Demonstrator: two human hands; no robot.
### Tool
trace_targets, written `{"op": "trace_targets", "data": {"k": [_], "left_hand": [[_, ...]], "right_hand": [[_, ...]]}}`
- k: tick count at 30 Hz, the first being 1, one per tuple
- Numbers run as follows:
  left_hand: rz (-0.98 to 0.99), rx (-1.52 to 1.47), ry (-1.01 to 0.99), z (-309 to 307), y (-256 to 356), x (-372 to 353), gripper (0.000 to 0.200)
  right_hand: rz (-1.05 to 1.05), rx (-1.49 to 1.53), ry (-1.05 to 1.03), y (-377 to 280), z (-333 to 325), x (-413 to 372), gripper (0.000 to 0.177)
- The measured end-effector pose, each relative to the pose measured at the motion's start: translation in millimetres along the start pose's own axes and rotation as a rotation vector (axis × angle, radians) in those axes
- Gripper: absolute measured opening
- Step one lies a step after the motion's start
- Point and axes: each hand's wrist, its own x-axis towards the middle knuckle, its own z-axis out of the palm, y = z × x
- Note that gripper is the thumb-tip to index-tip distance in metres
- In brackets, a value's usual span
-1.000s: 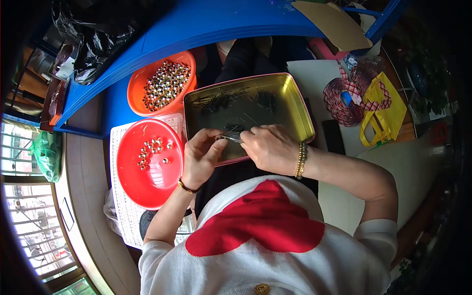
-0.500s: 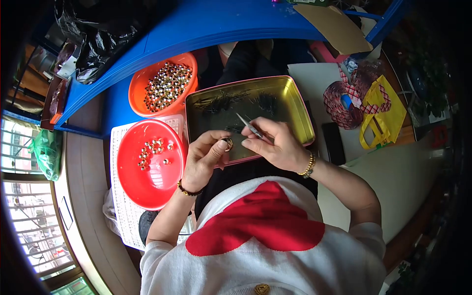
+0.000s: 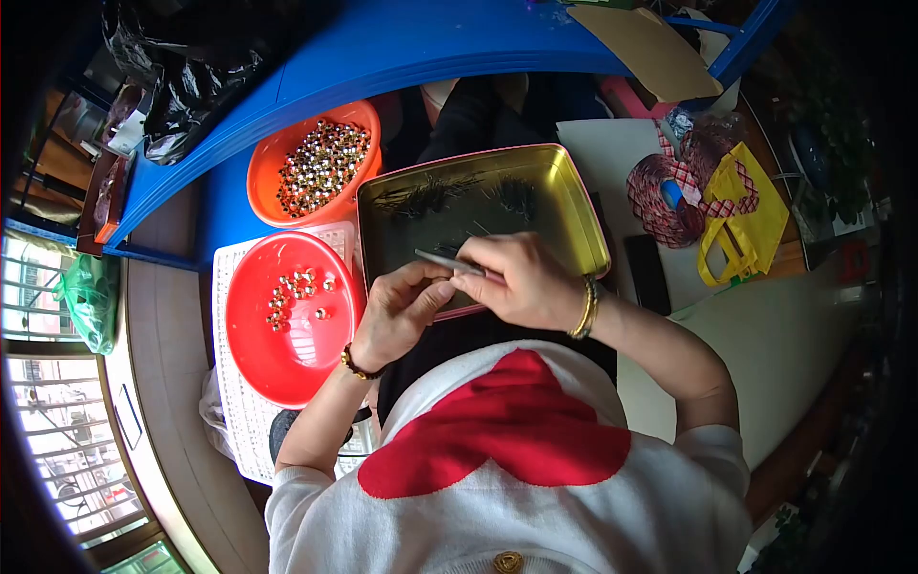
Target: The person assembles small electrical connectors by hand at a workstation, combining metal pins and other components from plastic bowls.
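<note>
My left hand [image 3: 402, 311] is closed in a pinch over the near edge of the metal tin [image 3: 583, 206]. A small shiny gold bead showed in that pinch a moment ago; fingers now cover it. My right hand [image 3: 526, 282] grips slim silver tweezers [image 3: 442, 260], their pointed tip directed left over the left fingers. Both hands meet closely. Inside the tin lie bundles of thin black strands [image 3: 421, 198]. To the left, a red bowl [image 3: 251, 349] contains several loose gold beads [image 3: 295, 292]. An orange bowl [image 3: 268, 167] behind it is heaped with more beads [image 3: 325, 167].
The red bowl rests on a white plastic basket [image 3: 229, 421]. A blue table [image 3: 430, 43] spans the far side. On the right are a black phone [image 3: 648, 275], rolls of checked ribbon [image 3: 660, 206] and a yellow bag [image 3: 751, 230]. A black plastic bag [image 3: 201, 86] hangs far left.
My right hand has moved left and brought the tweezers against the left fingers, the tip turning more to the left. My left fingers have closed in, hiding the bead.
</note>
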Motion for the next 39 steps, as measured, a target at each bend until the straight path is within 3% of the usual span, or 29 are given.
{"op": "trace_targets", "data": {"k": [1,3,7,8,9,11,12,13,15,17,18,19,20,21,22,24,25,27,30,33,35,36,37,38,39], "left_hand": [[-0.023,-0.006,0.033,-6,3,3,0.017],[-0.07,-0.025,0.1,-13,6,6,0.018],[-0.094,-0.126,0.227,-51,8,33,0.02],[0.458,0.672,0.129,-87,-21,49,0.028],[0.543,1.131,0.311,-118,-9,74,0.039],[0.208,0.316,0.354,-141,-9,88,0.037],[0.102,-0.074,0.467,-153,-8,94,0.039],[0.022,-0.268,0.512,-149,1,100,0.043],[0.022,0.08,0.674,-168,-20,78,0.051],[-0.001,0.094,0.746,-191,-40,43,0.04],[-0.064,0.286,0.741,-187,-73,18,0.033],[-0.083,0.299,0.779,-193,-71,-3,0.026],[0.012,0.482,0.757,-212,-118,-16,0.027],[-0.109,1.069,0.691,-209,-155,-46,0.026],[-0.189,1.033,0.722,-205,-160,-49,0.025],[-0.359,1.25,0.664,-177,-182,-81,0.031],[-0.313,1.167,0.606,-204,-205,-48,0.032],[-0.085,1.268,0.67,-198,-237,-51,0.025],[-0.249,1.263,0.567,-210,-258,-42,0.023],[-0.177,0.987,0.7,-212,-246,-43,0.021],[-0.264,0.894,0.768,-195,-214,-41,0.023],[-0.286,0.065,0.835,-178,-156,-28,0.015],[-0.182,-0.136,0.811,-179,-132,-38,0.013],[-0.183,-0.174,0.784,-180,-132,-38,0.011],[-0.057,-0.36,0.687,-162,-97,-38,0.011]], "right_hand": [[0.099,0.039,-0.059,2,-7,3,0.015],[0.305,-0.024,0.025,10,-29,14,0.016],[0.35,-0.456,-0.148,56,-25,4,0.017],[0.356,-0.508,-0.194,61,-19,3,0.017],[0.362,-0.56,-0.239,63,-16,4,0.018],[0.382,-0.578,-0.266,59,-9,11,0.018],[0.361,-0.617,-0.27,61,-1,16,0.018],[0.356,-0.669,-0.267,64,3,19,0.018],[0.322,-0.697,-0.268,64,4,25,0.019],[0.273,-0.716,-0.296,66,24,28,0.017],[0.27,-0.726,-0.334,64,19,28,0.015],[0.25,-0.718,-0.375,59,22,29,0.013],[0.273,-0.728,-0.4,59,22,29,0.01],[0.264,-0.74,-0.402,61,21,28,0.01],[0.249,-0.758,-0.411,63,17,26,0.01],[0.239,-0.77,-0.41,67,16,23,0.01],[0.28,-0.825,-0.385,74,26,38,0.009],[0.283,-0.846,-0.376,78,18,33,0.009],[0.255,-0.891,-0.347,79,18,30,0.011],[0.271,-0.84,-0.253,82,18,29,0.007],[0.283,-0.761,-0.163,85,12,25,0.006],[0.356,-0.598,-0.116,79,5,27,0.007],[0.43,-0.434,-0.075,77,-2,29,0.008],[0.345,-0.441,-0.071,87,-1,26,0.008],[0.438,-0.159,-0.045,83,-1,27,0.008]]}}
